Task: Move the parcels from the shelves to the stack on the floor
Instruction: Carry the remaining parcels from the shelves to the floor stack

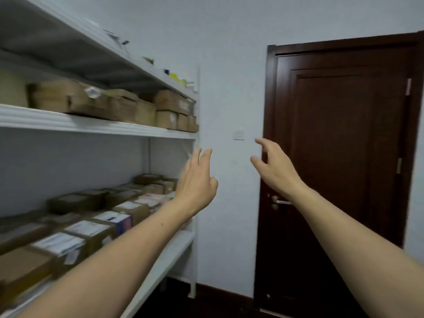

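Both hands are empty and held up in the air ahead of us. Our left hand [197, 180] has its fingers spread and nearly straight; our right hand [273, 166] is well apart from it, fingers loosely bent, thumb out. Neither touches anything.

What we have to move sits to our left on the white metal shelving unit [91, 127]. A row of small brown cardboard parcels with white labels [91, 230] lies on the lower shelf, under our left forearm. More plain brown cardboard boxes [75, 99] fill the shelf above, some set two high at the far end. The view is blurred there, so we cannot read the labels or judge the tape. The stack on the floor is out of view.

We judge these parcels to be stiff-walled and fairly light, since they are compact cartons, though their contents could make any one of them heavier than it looks. They sit packed edge to edge, so we see little room for fingers between neighbours. The nearest front parcel looks the easiest start. We would press our palms on two opposite side faces, or put one hand beneath and one on top. The printed labels may be smoother than bare card, so we would grip on the cardboard. Ahead stands a dark brown wooden door [339, 145].
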